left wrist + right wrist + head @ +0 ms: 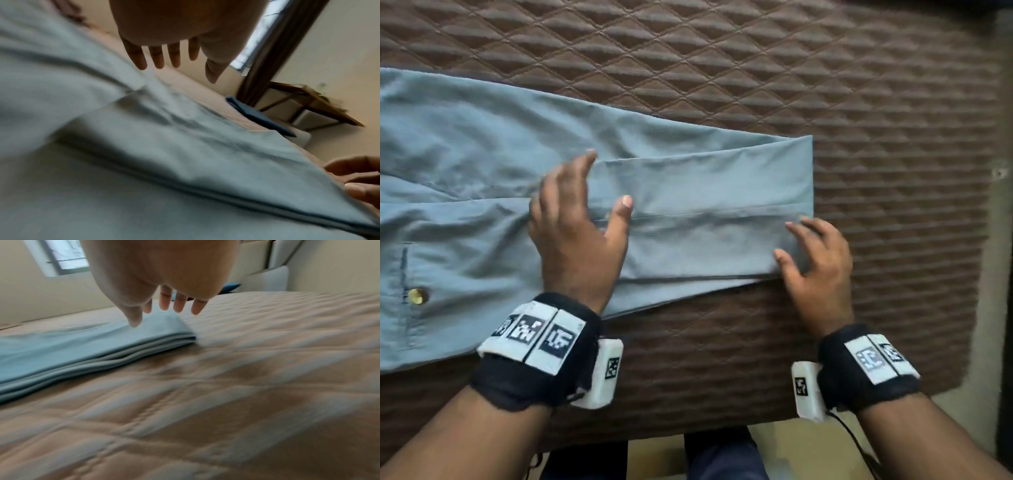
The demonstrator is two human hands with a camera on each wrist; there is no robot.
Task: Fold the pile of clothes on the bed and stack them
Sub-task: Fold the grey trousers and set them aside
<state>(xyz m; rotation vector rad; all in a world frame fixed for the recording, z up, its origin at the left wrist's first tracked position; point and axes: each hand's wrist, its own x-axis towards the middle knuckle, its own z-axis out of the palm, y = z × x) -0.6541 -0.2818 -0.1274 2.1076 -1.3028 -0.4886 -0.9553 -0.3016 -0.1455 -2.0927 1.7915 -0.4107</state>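
Observation:
Light blue-grey trousers (688, 192) lie on the brown quilted bed (859, 102), their legs folded over in layers with the folded end at the right. A brass button (417, 296) shows at the waist on the left. My left hand (582, 209) lies over the middle of the trousers with spread, straight fingers. My right hand (811, 253) is at the near right corner of the folded end, fingers spread and touching the cloth. In the left wrist view the left hand (170, 53) hovers just above the trousers (185, 154). In the right wrist view the right hand (164, 305) is over the layered corner (164, 337).
The near edge of the bed (688, 421) runs just in front of my legs. Brown quilt extends to the right and beyond the trousers. A dark blue folded item (257, 113) lies farther along the bed, with a wooden table (320, 104) by the wall.

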